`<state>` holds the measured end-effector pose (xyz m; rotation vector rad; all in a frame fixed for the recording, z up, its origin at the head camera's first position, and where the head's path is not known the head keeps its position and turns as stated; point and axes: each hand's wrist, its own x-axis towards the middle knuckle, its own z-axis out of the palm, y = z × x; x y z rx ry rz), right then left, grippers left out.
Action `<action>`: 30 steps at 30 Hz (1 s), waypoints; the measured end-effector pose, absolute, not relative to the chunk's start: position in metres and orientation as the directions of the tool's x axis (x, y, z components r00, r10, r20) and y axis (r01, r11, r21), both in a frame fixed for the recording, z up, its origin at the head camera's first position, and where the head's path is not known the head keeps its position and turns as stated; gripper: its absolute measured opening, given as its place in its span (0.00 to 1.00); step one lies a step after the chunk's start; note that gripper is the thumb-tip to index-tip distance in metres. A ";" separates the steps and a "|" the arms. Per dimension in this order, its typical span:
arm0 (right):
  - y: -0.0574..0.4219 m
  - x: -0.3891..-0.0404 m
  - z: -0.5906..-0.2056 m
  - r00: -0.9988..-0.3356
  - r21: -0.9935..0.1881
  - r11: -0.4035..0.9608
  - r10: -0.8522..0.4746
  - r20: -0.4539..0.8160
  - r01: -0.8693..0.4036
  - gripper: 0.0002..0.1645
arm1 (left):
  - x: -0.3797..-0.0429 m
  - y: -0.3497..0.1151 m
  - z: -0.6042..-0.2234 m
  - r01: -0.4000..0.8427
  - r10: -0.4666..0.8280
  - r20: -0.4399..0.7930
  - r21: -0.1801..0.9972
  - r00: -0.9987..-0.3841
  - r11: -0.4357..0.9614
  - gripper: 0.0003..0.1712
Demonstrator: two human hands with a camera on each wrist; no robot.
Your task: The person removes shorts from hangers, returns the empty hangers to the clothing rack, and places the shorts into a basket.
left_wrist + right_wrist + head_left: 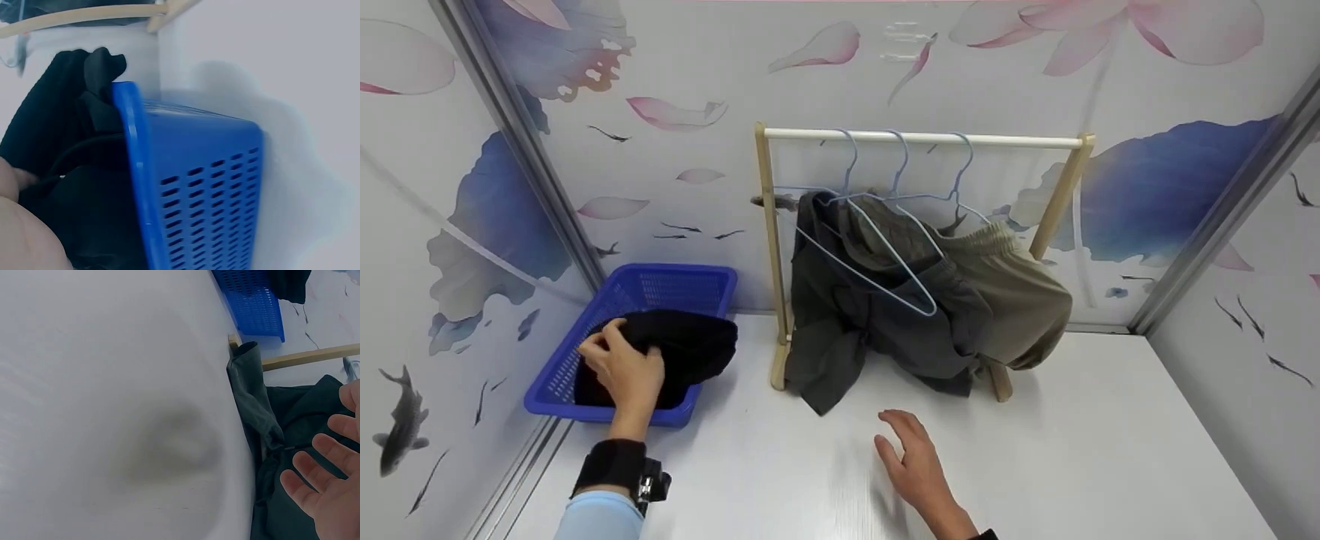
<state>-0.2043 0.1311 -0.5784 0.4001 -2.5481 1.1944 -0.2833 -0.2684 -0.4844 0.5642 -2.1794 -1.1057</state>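
At the left, a blue plastic basket point(619, 292) stands on the table with a black garment point(694, 345) in it, part of it lifted over the right rim. My left hand point(626, 371) holds this black cloth with curled fingers; in the left wrist view the folds point(84, 219) hide the fingertips. My right hand point(915, 465) hovers above the table in front of the rack, fingers apart and holding nothing. Behind it a dark grey garment point(911, 330) and olive shorts point(1020, 292) with a gathered waistband hang on the rack. In the right wrist view, spread fingers point(304, 489) appear before the dark cloth.
A small wooden rack with a white rail point(919, 137) carries several thin light-blue hangers point(896, 169). Its foot point(778, 367) stands just right of the basket. Patterned panels point(682, 67) enclose the white table point(1080, 450) at the back and sides.
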 end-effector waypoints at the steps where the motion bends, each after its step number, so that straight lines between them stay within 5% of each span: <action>1: 0.131 -0.204 -0.578 -0.918 -0.696 0.617 -0.121 0.378 -0.368 0.17 | -0.283 -0.268 -0.486 -0.116 -0.606 0.318 0.815 -0.730 0.567 0.33; 11: 0.134 -0.203 -0.580 -0.918 -0.683 0.633 -0.123 0.376 -0.364 0.18 | -0.283 -0.265 -0.501 -0.192 -0.428 0.261 0.615 -0.866 0.764 0.52; 18: 0.136 -0.202 -0.581 -0.928 -0.706 0.615 -0.130 0.350 -0.352 0.19 | -0.283 -0.262 -0.508 -0.184 -0.315 0.160 0.540 -0.936 0.821 0.53; 30: 0.137 -0.201 -0.584 -0.921 -0.702 0.613 -0.119 0.372 -0.363 0.17 | -0.281 -0.270 -0.520 -0.257 -0.301 0.056 0.386 -0.952 0.886 0.43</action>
